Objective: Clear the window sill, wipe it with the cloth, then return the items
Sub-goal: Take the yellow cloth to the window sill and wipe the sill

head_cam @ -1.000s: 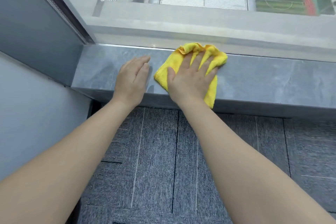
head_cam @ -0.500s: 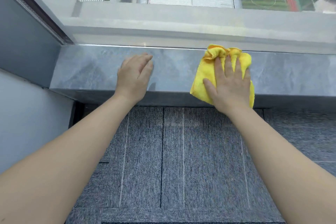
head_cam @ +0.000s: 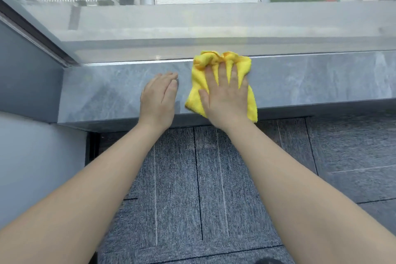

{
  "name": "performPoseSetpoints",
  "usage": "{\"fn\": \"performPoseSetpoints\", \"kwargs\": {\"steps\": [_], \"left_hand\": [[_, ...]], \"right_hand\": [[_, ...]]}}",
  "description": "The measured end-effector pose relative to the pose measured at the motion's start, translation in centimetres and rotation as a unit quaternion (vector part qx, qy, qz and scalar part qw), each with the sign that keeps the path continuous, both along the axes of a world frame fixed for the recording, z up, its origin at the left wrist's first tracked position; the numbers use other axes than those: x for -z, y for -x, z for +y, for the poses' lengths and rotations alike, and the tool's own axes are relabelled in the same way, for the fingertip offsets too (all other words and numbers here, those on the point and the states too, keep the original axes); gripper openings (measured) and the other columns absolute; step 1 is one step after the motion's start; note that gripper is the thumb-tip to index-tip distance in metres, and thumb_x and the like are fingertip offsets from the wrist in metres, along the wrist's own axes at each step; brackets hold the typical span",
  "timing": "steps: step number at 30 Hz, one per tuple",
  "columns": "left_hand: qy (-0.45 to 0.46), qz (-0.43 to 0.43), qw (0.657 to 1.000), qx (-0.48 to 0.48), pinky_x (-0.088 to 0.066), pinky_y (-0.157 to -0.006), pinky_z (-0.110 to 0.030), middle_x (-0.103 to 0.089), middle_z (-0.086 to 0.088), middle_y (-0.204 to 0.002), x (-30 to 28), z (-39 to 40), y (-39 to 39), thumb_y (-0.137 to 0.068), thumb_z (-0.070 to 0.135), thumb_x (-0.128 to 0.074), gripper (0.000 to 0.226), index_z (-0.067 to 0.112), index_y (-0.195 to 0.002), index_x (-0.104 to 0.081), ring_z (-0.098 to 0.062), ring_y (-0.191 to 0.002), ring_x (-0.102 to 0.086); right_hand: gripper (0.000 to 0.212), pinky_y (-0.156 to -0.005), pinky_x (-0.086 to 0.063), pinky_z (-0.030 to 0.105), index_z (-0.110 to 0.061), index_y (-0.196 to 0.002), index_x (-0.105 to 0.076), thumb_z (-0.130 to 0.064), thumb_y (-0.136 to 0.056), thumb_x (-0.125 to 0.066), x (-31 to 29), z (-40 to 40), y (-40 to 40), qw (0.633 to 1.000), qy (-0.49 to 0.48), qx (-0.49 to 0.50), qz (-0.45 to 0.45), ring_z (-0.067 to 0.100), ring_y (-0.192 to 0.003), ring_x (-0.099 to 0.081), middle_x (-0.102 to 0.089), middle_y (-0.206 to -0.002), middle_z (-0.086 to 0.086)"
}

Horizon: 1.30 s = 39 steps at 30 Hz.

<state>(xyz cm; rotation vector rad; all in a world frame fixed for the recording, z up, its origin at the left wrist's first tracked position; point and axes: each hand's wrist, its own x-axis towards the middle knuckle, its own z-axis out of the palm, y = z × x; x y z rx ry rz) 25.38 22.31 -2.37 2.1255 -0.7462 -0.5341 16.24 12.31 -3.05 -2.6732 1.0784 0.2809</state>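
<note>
A grey stone window sill (head_cam: 310, 83) runs across the view below the glass. A yellow cloth (head_cam: 198, 94) lies bunched on it, its near edge hanging over the sill's front. My right hand (head_cam: 225, 96) presses flat on the cloth with the fingers spread. My left hand (head_cam: 159, 96) rests palm down on the bare sill just left of the cloth, holding nothing. No other items stand on the visible part of the sill.
The window glass (head_cam: 203, 23) rises directly behind the sill. A grey wall (head_cam: 27, 79) closes off the sill's left end. Grey carpet tiles (head_cam: 192, 178) cover the floor below.
My right hand slid the cloth right along the sill, then back left, close beside my left hand. The left hand stayed flat on the sill.
</note>
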Motion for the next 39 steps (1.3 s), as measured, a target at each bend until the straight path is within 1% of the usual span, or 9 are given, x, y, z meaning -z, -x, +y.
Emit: {"fn": "performPoseSetpoints", "kwargs": {"steps": [6, 11, 13, 15, 18, 21, 27, 32, 39], "left_hand": [[-0.012, 0.042, 0.999, -0.008, -0.028, -0.106, -0.031, -0.051, -0.015, -0.134, -1.3, -0.5, 0.1, -0.079, 0.032, -0.024, 0.058, 0.003, -0.121, -0.051, -0.026, -0.126, -0.042], [0.033, 0.053, 0.997, -0.044, -0.031, -0.093, -0.030, -0.062, -0.001, -0.106, -0.8, -0.6, 0.0, -0.087, 0.027, -0.026, 0.037, 0.017, -0.100, -0.059, -0.010, -0.104, -0.051], [0.049, 0.064, 0.995, -0.066, -0.028, -0.078, -0.023, -0.046, 0.019, -0.079, -0.7, -0.3, -0.3, -0.086, 0.028, -0.026, 0.024, 0.033, -0.076, -0.047, 0.009, -0.079, -0.041], [0.057, 0.053, 0.993, -0.085, -0.029, -0.067, -0.019, -0.038, 0.021, -0.072, -1.0, 0.4, -0.5, -0.085, 0.029, -0.025, 0.024, 0.035, -0.071, -0.045, 0.009, -0.071, -0.037], [0.062, 0.035, 0.993, -0.097, -0.033, -0.068, -0.011, -0.049, 0.009, -0.087, -1.5, 1.6, -0.5, -0.094, 0.020, -0.029, 0.033, 0.011, -0.107, -0.058, -0.003, -0.084, -0.043], [0.059, 0.018, 0.994, -0.093, -0.033, -0.085, -0.024, -0.059, -0.001, -0.101, -2.1, 2.3, -0.3, -0.093, 0.023, -0.029, 0.032, 0.015, -0.105, -0.058, -0.011, -0.097, -0.050], [0.010, -0.016, 0.997, -0.073, -0.027, -0.098, -0.024, -0.049, -0.016, -0.135, -2.6, 1.4, 1.6, -0.091, 0.030, -0.028, 0.046, 0.005, -0.124, -0.047, -0.025, -0.127, -0.040], [-0.037, -0.041, 0.998, -0.031, -0.021, -0.109, -0.033, -0.047, -0.011, -0.139, -2.0, -1.1, 4.8, -0.077, 0.040, -0.020, 0.063, 0.011, -0.127, -0.046, -0.026, -0.133, -0.033], [-0.111, -0.050, 0.993, -0.001, -0.008, -0.115, -0.039, -0.029, -0.005, -0.151, -0.5, -5.2, 8.0, -0.095, 0.028, -0.028, 0.041, 0.016, -0.134, -0.036, -0.025, -0.141, -0.016]], "right_hand": [[0.054, -0.117, 0.007, 0.044, -0.037, -0.146, 0.000, -0.036, -0.098, -0.026, -1.5, -1.5, 5.6, 0.983, -0.051, -0.163, 0.066, 0.020, -0.147, 0.011, 0.008, -0.159, -0.006], [0.065, -0.113, 0.007, 0.058, -0.024, -0.148, 0.001, -0.050, -0.094, -0.024, -0.5, -2.6, 4.4, 0.997, -0.009, 0.061, 0.055, 0.030, -0.145, 0.013, 0.011, -0.159, 0.005], [0.073, -0.111, 0.005, 0.063, -0.019, -0.148, 0.000, -0.055, -0.091, -0.027, -0.1, -1.6, 1.9, 0.989, -0.025, 0.140, 0.036, 0.036, -0.144, 0.013, 0.011, -0.158, 0.011], [0.078, -0.111, 0.003, 0.065, -0.016, -0.148, 0.000, -0.058, -0.089, -0.029, 0.1, -0.8, -0.1, 0.983, -0.035, 0.181, 0.020, 0.040, -0.143, 0.014, 0.012, -0.158, 0.014], [0.079, -0.111, 0.003, 0.065, -0.017, -0.148, 0.000, -0.060, -0.088, -0.029, 0.3, 0.2, -1.8, 0.987, -0.029, 0.157, 0.009, 0.041, -0.143, 0.014, 0.011, -0.157, 0.015], [0.077, -0.111, 0.003, 0.064, -0.021, -0.148, 0.002, -0.060, -0.089, -0.028, 0.4, 1.2, -1.8, 0.999, -0.021, 0.025, 0.013, 0.037, -0.144, 0.014, 0.012, -0.158, 0.012], [0.065, -0.116, 0.004, 0.053, -0.036, -0.146, 0.004, -0.056, -0.092, -0.025, -0.4, -1.3, 2.5, 0.984, -0.009, -0.174, 0.042, 0.024, -0.146, 0.014, 0.013, -0.159, -0.002], [0.060, -0.115, 0.010, 0.051, -0.032, -0.146, 0.008, -0.050, -0.096, -0.018, -0.7, -5.7, 8.4, 0.993, -0.002, -0.100, 0.069, 0.023, -0.146, 0.015, 0.015, -0.158, -0.001], [0.073, -0.112, 0.011, 0.058, -0.022, -0.147, 0.011, -0.059, -0.091, -0.017, -0.6, -11.6, 14.0, 0.989, 0.000, 0.106, 0.099, 0.032, -0.144, 0.017, 0.016, -0.158, 0.009]]}}
